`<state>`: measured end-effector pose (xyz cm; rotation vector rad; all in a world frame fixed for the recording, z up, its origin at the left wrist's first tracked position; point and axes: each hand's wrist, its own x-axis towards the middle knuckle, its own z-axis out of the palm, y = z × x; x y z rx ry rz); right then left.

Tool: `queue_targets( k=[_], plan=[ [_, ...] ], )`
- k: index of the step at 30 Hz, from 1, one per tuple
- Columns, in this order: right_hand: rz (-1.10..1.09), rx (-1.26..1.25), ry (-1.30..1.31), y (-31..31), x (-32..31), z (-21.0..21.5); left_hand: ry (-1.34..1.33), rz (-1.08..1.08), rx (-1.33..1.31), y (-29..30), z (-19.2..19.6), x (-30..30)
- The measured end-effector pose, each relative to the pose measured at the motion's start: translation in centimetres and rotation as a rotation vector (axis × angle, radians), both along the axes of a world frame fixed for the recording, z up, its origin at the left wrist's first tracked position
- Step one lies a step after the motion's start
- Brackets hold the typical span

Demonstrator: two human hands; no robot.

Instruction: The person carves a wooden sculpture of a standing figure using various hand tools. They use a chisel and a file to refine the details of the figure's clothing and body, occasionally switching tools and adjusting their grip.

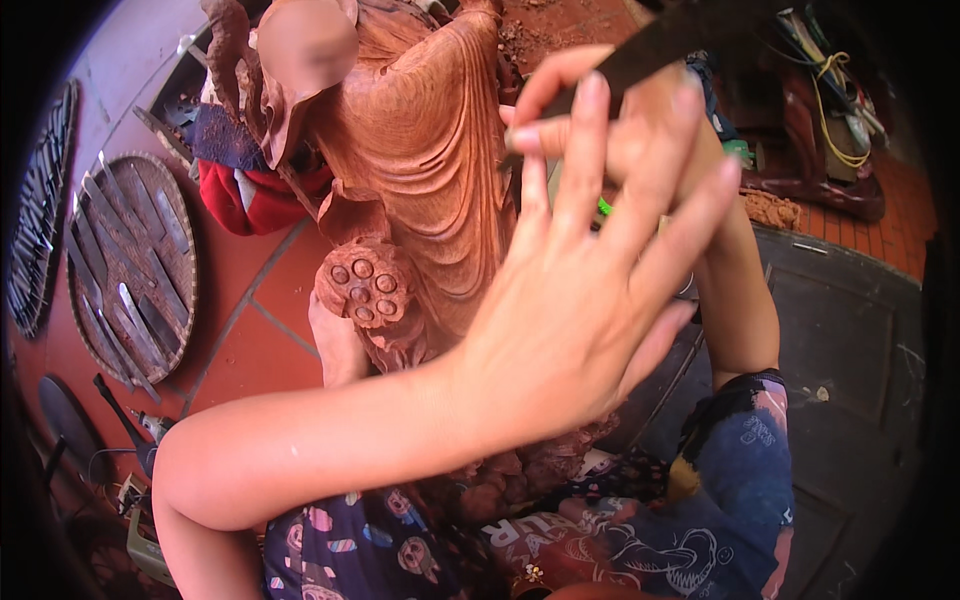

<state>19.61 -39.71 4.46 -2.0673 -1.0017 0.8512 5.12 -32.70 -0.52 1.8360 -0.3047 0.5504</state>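
Note:
A reddish-brown wooden statue [420,150] with deeply carved robe folds leans between my legs. A carved lotus pod [367,283] with several round seeds stands out at its lower left. My left hand [575,250] reaches across in front of the carving, fingers spread, back of the hand upward, holding nothing. Behind it, my right hand [640,130] is closed around a long, dark, flat tool [685,45], which slants up to the right. The left fingers overlap the right hand, so part of its grip is hidden. Whether the tool's tip touches the wood, I cannot tell.
A round woven tray [85,300] of carving chisels [150,325] lies at the left, beside a dark row of more tools [38,230]. A red cloth [245,205] is on the tiled floor [290,290]. At the upper right, a dark wooden stand [815,150] holds tools and yellow cord.

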Motion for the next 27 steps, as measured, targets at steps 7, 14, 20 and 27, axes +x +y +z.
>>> queue_targets(
  k=[7, 14, 20, 27],
  plan=[
    [-0.029, -0.075, -0.098, 0.3, -0.6, 0.7, -0.038, 0.017, 0.036, -0.2, -1.1, -0.6],
    [-0.013, -0.057, -0.157, 0.3, -0.5, 1.0, -0.024, 0.05, -0.005, -0.1, 0.2, 0.0],
    [0.084, 0.07, -0.209, 0.4, 0.2, 0.4, -0.076, 0.125, -0.066, -0.1, -0.1, 0.7],
    [-0.035, 0.082, -0.006, -0.1, 0.8, -1.0, -0.184, 0.266, -0.042, -1.7, -1.4, 1.3]
  ],
)
